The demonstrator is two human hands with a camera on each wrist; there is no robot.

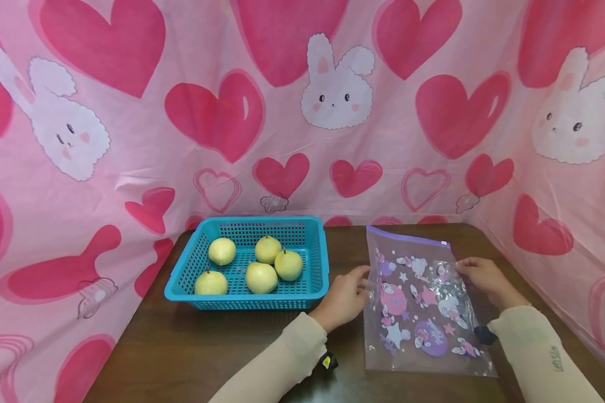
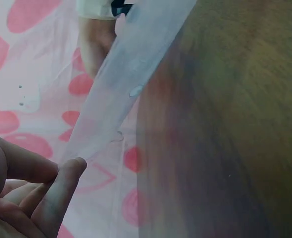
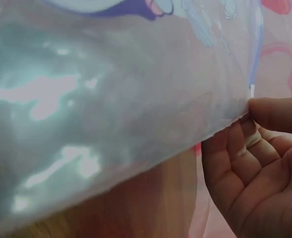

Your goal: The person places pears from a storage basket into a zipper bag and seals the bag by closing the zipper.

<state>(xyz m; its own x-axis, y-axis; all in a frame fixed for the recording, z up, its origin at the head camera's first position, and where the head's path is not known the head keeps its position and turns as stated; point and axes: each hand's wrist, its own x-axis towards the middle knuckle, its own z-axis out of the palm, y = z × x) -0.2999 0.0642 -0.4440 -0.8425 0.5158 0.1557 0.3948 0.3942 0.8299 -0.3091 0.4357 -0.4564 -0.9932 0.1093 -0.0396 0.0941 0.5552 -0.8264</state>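
A clear plastic slider zip bag (image 1: 408,313) with a purple top strip and printed rabbits and stars spreads over the right side of the table. My left hand (image 1: 344,296) pinches its left edge between thumb and finger, as the left wrist view shows. The opposite edge, just below the white slider, is pinched by my right hand (image 1: 486,278). In the right wrist view the right thumb (image 3: 277,111) presses the film against the fingers. Left of the bag, several pale yellow pears (image 1: 261,278) lie in a blue plastic basket (image 1: 252,303).
The dark wooden table (image 1: 191,347) carries both basket and bag. A pink curtain (image 1: 282,134) printed with hearts and rabbits hangs behind it and along both sides. The basket's right wall stands close to the left hand.
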